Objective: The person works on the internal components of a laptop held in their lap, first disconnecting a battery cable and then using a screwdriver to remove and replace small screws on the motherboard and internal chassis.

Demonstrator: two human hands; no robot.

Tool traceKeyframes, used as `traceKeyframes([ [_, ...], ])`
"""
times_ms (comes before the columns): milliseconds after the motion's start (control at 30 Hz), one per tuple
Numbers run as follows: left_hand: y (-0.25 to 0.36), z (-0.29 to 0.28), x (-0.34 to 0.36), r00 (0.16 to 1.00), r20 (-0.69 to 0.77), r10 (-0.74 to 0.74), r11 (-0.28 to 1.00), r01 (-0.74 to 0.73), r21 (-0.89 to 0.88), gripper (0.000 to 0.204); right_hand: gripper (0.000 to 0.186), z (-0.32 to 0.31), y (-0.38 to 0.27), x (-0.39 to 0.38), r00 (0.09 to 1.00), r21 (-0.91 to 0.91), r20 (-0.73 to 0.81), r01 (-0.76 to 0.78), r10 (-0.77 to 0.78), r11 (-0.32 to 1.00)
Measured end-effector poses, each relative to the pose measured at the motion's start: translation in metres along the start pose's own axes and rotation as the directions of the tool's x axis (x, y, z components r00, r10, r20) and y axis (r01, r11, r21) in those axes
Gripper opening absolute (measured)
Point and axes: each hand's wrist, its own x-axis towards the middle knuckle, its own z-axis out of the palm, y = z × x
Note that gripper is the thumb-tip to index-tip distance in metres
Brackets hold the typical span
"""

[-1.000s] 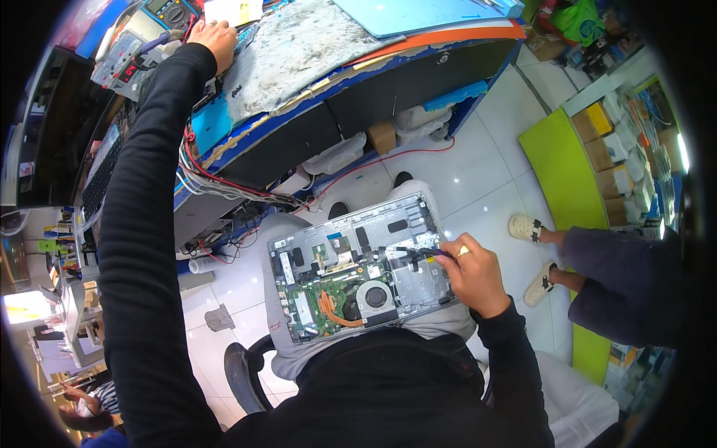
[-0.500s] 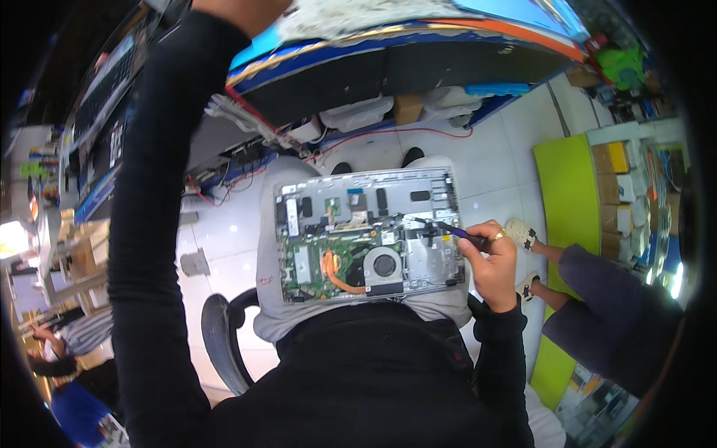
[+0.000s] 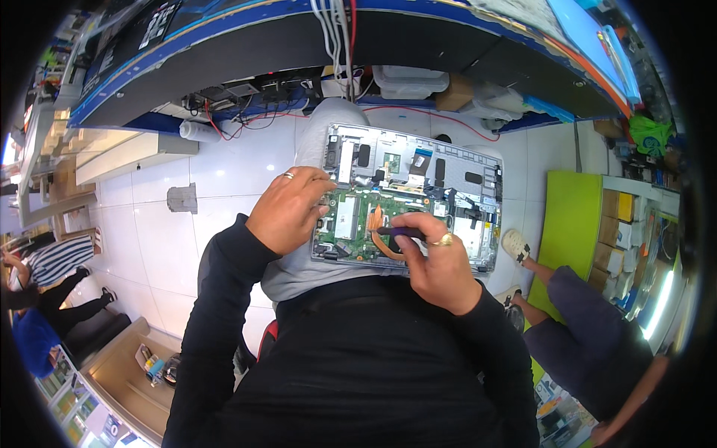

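An opened laptop base [image 3: 470, 157] lies on my lap, showing a green circuit board [image 3: 347, 246], a copper heat pipe [image 3: 377, 216] and dark pads. My left hand [image 3: 287, 209] grips its left edge with curled fingers. My right hand [image 3: 441, 272] is closed on a slim dark purple tool [image 3: 391, 231], its tip at the copper heat pipe. The fan beneath that hand is mostly hidden.
A bench [image 3: 470, 60] with cables [image 3: 336, 37] hanging down runs across the front, plastic bins [image 3: 411, 82] underneath. A person's legs [image 3: 567, 306] are at right beside a green panel [image 3: 567, 201]. Other people [image 3: 41, 321] are at lower left, near a wooden drawer [image 3: 134, 381].
My left hand has come down from the bench onto the laptop's left edge. My right hand with the tool has moved left, onto the heat pipe. The view has turned.
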Motion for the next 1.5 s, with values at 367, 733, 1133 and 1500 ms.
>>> traceKeyframes([
  [367,-0.011,-0.002,-0.01,0.986,0.132,-0.106,0.994,0.11,-0.025,0.046,0.023,0.023,-0.007,0.013,0.99,-0.089,0.14,0.033,-0.02,0.996],
  [733,-0.018,0.003,-0.007,0.985,0.13,-0.118,0.99,0.127,-0.065,0.045,0.021,0.023,-0.011,0.009,0.995,-0.091,0.101,-0.004,0.013,0.996],
  [1133,-0.021,0.005,-0.005,0.987,0.114,-0.114,0.992,0.12,-0.041,0.031,0.02,-0.013,0.018,0.018,0.978,-0.078,-0.177,-0.125,0.109,0.989],
  [1500,-0.03,0.004,0.003,0.996,0.053,-0.078,0.994,0.082,-0.066,0.018,0.022,-0.007,0.02,0.023,0.984,-0.03,-0.131,-0.125,0.12,0.992],
])
